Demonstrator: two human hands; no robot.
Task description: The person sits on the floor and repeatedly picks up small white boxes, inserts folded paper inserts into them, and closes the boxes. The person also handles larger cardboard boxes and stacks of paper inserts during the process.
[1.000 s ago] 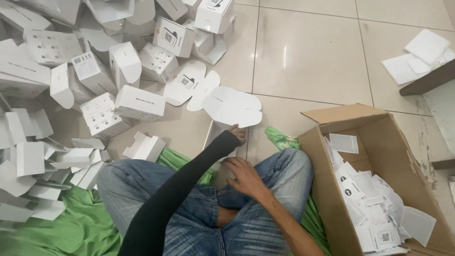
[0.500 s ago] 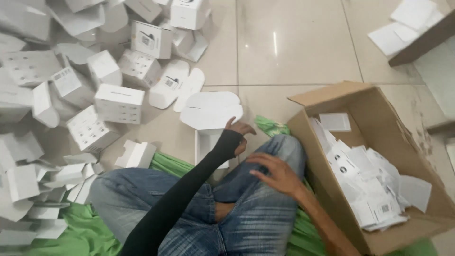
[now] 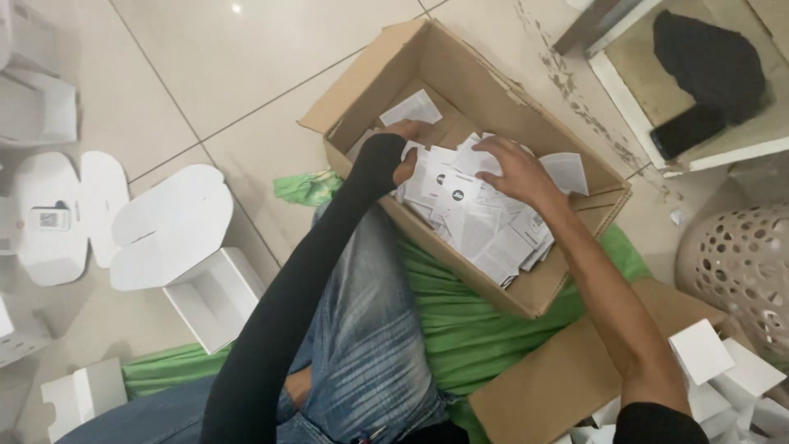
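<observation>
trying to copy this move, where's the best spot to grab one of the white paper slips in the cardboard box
Probably by a free edge of a top slip, from above. The slips lie flat and overlapping in a loose pile, so only upper ones have lifted edges to pinch. The cardboard box is open-topped with walls all round, blocking the sides. Both the left hand and right hand reach in from above.

Beside my knee sits an open white carton with flat white blanks near it; a perforated beige basket stands well apart.
</observation>
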